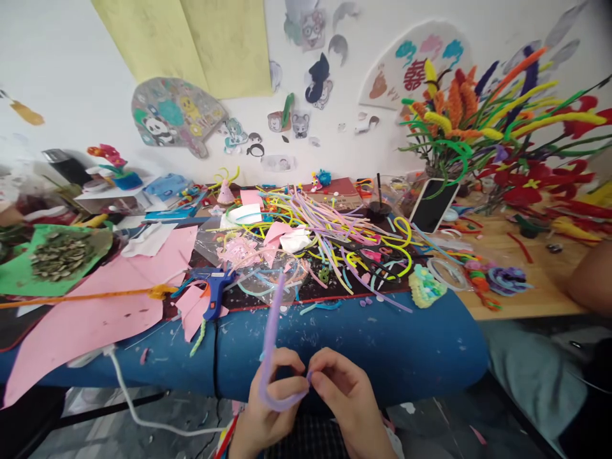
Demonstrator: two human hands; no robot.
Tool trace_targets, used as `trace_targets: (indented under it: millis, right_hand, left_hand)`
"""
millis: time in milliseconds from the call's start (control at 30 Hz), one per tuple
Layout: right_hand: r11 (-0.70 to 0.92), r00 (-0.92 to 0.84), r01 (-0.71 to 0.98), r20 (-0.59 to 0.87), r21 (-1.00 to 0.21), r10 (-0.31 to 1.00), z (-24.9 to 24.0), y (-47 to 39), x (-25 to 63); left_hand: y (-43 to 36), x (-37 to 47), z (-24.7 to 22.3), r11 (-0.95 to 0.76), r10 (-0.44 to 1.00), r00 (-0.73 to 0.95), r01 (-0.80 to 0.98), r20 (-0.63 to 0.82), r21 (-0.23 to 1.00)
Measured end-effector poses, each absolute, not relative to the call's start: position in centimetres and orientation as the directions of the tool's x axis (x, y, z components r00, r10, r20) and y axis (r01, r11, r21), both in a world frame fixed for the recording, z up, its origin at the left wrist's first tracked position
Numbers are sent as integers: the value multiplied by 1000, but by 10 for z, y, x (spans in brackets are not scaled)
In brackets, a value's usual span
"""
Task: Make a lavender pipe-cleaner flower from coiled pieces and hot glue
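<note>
Your left hand (275, 398) and right hand (342, 392) meet in front of the surface (382, 344), fingers pinched shut on the lower end of a lilac pipe cleaner (268, 338). From that pinch it curves beneath the left hand's fingers, then rises past them, its free end pointing up. Just beyond the surface's near edge, a blue glue gun (217, 290) lies ahead to your left, close to the pink paper (109, 306). A tangled heap of pink, yellow and lilac pipe cleaners (325, 223) spreads across the middle. To your right you have a pale yellow-green fuzzy piece (425, 287), and behind it a phone (433, 205) leans upright near the colourful pipe-cleaner flowers (459, 108).
</note>
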State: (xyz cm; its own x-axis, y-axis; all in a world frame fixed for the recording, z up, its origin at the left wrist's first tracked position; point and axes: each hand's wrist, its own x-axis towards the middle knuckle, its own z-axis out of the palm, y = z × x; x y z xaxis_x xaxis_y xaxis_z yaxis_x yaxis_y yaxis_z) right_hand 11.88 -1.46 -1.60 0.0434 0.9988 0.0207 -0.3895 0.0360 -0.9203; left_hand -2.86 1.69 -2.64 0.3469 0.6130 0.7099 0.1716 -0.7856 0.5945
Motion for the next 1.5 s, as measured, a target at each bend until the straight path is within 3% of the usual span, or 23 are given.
trace_targets:
  millis: [67,167,300,367,467,533,633,733,833,1133,1300,1400,1500]
  right_hand:
    - [107,91,-321,82,-941,992,-18,-17,118]
    - [263,113,-107,251,-959,961,-21,-20,119]
    - [358,167,118,374,-926,912,-19,-21,124]
    - [380,221,136,402,-915,889,-16,-20,126]
    - [417,286,63,416,-907,863,-16,-18,127]
    - [416,285,3,399,-909,871,-18,-17,128]
    - [415,263,-57,388,-908,884,-23,-16,128]
    - [454,251,-79,423,-888,871,-23,-15,128]
    - [468,209,-76,445,-881,871,-20,-14,128]
    - [429,161,-16,421,-903,893,-16,-9,129]
    - [377,150,-13,371,-926,916,-15,-9,129]
    - [334,195,-80,313,-939,929,-15,-9,131]
    - [262,238,-150,223,-953,945,-19,-8,133]
  left_hand:
    - [22,-31,-20,-818,574,407,333,711,469]
    - [27,-34,-10,-841,525,511,434,680,323]
    - [26,-33,-2,-822,533,548,516,645,241]
    - [23,-30,0,-784,596,481,521,643,336]
    - [17,-23,3,-642,762,253,412,596,646]
    - [15,-19,4,-514,858,143,252,494,820]
    - [16,-15,4,-247,957,147,-39,250,968]
    - [19,-14,0,45,973,230,-284,23,958]
    - [20,-14,-3,182,948,312,-370,-63,911]
    - [20,-12,-4,192,945,322,-388,-62,902]
    - [23,-8,1,169,922,383,-280,-51,945]
    - [30,-12,3,204,962,256,-447,-94,871]
    - [40,-23,5,-22,997,-67,-596,-22,802]
